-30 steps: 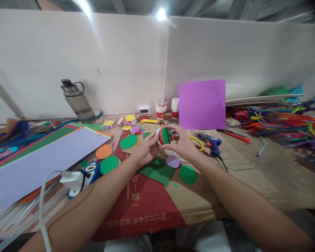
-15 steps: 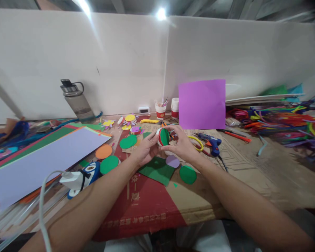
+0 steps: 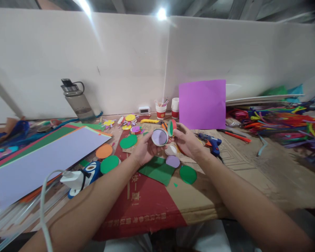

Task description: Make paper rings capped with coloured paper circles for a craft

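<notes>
My left hand (image 3: 145,149) is closed on a short round cup piece (image 3: 159,137), whose lilac paper face with a pale rim tilts toward me. Close beside it, my right hand (image 3: 188,141) grips a second cup piece (image 3: 172,128), green on its face and red around its side. The two pieces stand apart by a small gap. Below the hands lie a dark green paper sheet (image 3: 157,170), a lilac paper circle (image 3: 172,161), a white round piece (image 3: 170,150) and a green paper circle (image 3: 188,174).
Left are stacked coloured sheets (image 3: 52,154), a blue power strip (image 3: 90,169) and a bottle (image 3: 80,103). Behind the hands stand paper cups (image 3: 161,112) and a purple sheet (image 3: 202,104). A glue gun (image 3: 214,145) and a pile of pipe cleaners (image 3: 275,122) lie right.
The two cup pieces, close together before, are now held apart, one in each hand. The lilac face has turned into view, and my right hand has shifted slightly right.
</notes>
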Tool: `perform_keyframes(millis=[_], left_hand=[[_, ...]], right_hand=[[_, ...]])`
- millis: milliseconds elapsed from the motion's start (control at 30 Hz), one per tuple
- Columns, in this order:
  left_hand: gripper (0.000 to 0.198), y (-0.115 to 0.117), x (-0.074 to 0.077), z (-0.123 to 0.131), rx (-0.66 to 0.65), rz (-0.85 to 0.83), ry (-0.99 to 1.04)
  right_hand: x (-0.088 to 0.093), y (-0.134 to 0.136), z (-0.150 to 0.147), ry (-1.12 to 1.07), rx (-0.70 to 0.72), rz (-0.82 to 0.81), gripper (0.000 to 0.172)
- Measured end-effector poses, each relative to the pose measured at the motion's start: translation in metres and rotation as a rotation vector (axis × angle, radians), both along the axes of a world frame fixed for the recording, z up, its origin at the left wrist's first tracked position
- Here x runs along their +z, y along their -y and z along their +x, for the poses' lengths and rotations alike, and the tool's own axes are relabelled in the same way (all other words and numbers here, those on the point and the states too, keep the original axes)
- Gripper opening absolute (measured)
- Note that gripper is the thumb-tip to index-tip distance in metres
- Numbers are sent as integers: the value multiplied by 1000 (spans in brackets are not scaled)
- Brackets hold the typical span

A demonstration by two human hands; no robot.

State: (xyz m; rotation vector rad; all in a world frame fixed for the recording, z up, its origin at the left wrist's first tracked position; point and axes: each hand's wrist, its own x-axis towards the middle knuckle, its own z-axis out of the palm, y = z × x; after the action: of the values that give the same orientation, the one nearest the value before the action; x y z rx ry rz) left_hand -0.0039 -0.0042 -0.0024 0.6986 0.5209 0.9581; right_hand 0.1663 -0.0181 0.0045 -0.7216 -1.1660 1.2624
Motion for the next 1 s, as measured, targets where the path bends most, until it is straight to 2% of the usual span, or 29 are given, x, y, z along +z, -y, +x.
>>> perform_keyframes(millis=[67, 167, 333, 500, 700, 767, 900, 1000], left_hand=[[36, 0, 1, 0, 15, -17, -5], [34, -1, 3, 0, 43, -39, -20], [27, -4, 4, 1, 148, -54, 16], [19, -4, 3, 2, 223, -39, 44], [15, -3, 4, 2, 264, -76, 18], [21, -3, 3, 2, 286, -56, 1], [51, -2, 1, 3, 309, 34, -56], [56, -3, -1, 4, 299, 68, -70]], right_hand=[[2, 0, 1, -85, 79, -95, 34], [5, 1, 4, -171, 120, -211, 26], [6, -1, 8, -283, 147, -273, 17], [6, -2, 9, -268, 191, -291, 15], [2, -5, 6, -224, 124, -400, 12], [0, -6, 5, -209, 104, -402, 13], [-1, -8, 6, -174, 57, -343, 15], [-1, -9, 7, -159, 62, -336, 15]])
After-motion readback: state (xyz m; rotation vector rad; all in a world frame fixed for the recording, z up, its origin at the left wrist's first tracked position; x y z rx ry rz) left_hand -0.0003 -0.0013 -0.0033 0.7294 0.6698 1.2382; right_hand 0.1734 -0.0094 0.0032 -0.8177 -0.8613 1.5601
